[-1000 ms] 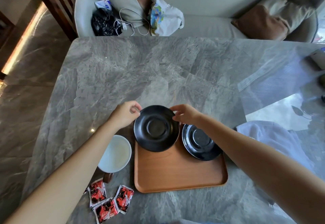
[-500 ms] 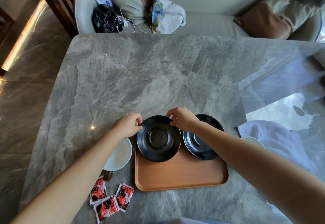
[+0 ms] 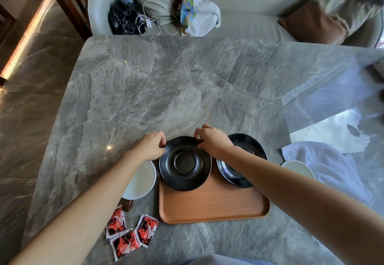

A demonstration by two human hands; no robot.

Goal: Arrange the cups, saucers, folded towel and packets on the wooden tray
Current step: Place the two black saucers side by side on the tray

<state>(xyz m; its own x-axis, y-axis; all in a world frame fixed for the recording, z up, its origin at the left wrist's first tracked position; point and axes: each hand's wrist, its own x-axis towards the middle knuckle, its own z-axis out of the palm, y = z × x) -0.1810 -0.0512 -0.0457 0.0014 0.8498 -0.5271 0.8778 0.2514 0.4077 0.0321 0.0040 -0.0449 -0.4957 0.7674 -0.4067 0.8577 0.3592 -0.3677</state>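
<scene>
A black saucer (image 3: 185,164) rests on the far left part of the wooden tray (image 3: 214,204). My left hand (image 3: 150,146) pinches its left rim and my right hand (image 3: 213,139) pinches its far right rim. A second black saucer (image 3: 247,146) lies at the tray's far right, partly under my right forearm. One white cup (image 3: 141,178) stands left of the tray, another white cup (image 3: 299,169) to the right. The light towel (image 3: 328,160) lies crumpled at the right. Three red packets (image 3: 131,233) lie near the tray's front left corner.
The grey marble table (image 3: 166,88) stretches far ahead. Behind its far edge is a pale sofa (image 3: 249,0) with bags, a cable and cushions. A glossy floor drops away past the table's left edge.
Both hands have lowered the left saucer toward me onto the tray; it now sits flat beside the second saucer. The right cup has come into view.
</scene>
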